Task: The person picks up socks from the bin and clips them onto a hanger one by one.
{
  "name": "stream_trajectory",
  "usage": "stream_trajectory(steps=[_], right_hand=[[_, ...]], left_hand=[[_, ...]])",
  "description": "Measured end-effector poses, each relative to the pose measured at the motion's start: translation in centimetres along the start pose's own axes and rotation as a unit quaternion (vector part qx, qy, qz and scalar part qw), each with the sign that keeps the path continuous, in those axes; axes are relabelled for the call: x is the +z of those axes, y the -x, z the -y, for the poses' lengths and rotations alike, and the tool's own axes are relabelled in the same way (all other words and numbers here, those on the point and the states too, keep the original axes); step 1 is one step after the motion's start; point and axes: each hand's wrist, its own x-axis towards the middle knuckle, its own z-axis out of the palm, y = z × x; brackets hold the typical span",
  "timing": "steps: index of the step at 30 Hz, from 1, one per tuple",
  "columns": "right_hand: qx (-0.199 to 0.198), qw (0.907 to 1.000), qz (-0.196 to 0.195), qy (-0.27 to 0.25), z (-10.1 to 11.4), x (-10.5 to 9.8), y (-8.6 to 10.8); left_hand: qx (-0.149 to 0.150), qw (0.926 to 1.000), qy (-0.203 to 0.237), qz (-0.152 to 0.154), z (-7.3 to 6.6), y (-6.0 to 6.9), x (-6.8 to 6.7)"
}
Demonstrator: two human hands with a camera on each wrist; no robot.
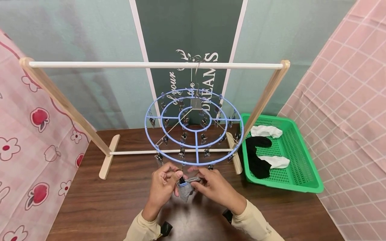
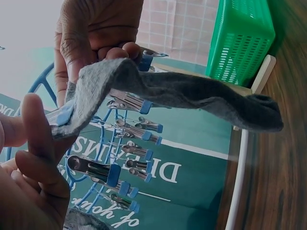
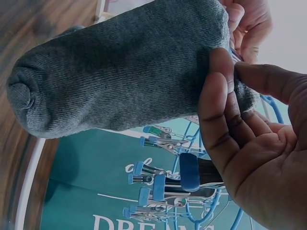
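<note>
While both our hands are at the cuff, the gray sock [image 1: 186, 192] hangs toe-down just below the near edge of the blue ring hanger [image 1: 197, 163].

Grip: our left hand [image 1: 163, 184] pinches a metal clip [image 2: 62, 115] between thumb and finger, its blue tip at the cuff. Our right hand [image 1: 217, 185] pinches the cuff's other side, thumb against fingers. Whether the clip has bitten on fabric, we can't tell.

Handling, our read: light, soft knit, no stiffness, so it should fold and swing from wherever we hold it. Not fragile; low slip risk given the ribbed surface. Best hold is the cuff edge, close to the clip, keeping the fabric flat there; grabbing mid-foot would probably let the opening flop. Clip looks like the stiff part, so squeeze at its handle end, fingertips out of the bite.

Nearby: green basket [image 1: 312, 189] right of the rack's wooden leg [image 1: 265, 95], with white socks [image 1: 266, 131] and a black sock [image 1: 259, 172] inside.
</note>
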Motion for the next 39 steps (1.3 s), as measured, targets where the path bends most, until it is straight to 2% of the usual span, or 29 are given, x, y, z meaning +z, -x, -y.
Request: stream_trajectory(steps=[8,14,18,27,32,36,39], right_hand=[[0.045,0.9978,0.000,-0.048,-0.4,0.0,0.3],[0.055,0.9963,-0.013,-0.065,-0.8,-0.1,0.8],[0.063,0.9958,-0.031,-0.058,-1.0,-0.7,1.3],[0.076,0.9937,-0.080,-0.020,-1.4,-3.3,2.5],[0.090,0.9905,-0.103,-0.007,-2.3,-4.7,3.3],[0.109,0.9859,-0.127,0.002,-2.9,-5.9,4.0],[0.117,0.9825,-0.144,0.022,-3.5,-6.8,4.4]], left_hand=[[-0.016,0.9995,0.024,-0.010,0.3,0.3,-0.2],[-0.020,0.9996,0.011,-0.019,0.3,0.3,-0.4],[-0.031,0.9990,0.004,-0.032,0.2,0.3,-0.5],[-0.053,0.9961,0.016,-0.068,0.1,0.4,-0.8],[-0.069,0.9950,0.005,-0.072,0.1,0.3,-1.0],[-0.066,0.9949,0.009,-0.075,0.1,0.2,-1.0],[-0.051,0.9952,0.018,-0.082,0.2,0.2,-1.1]])
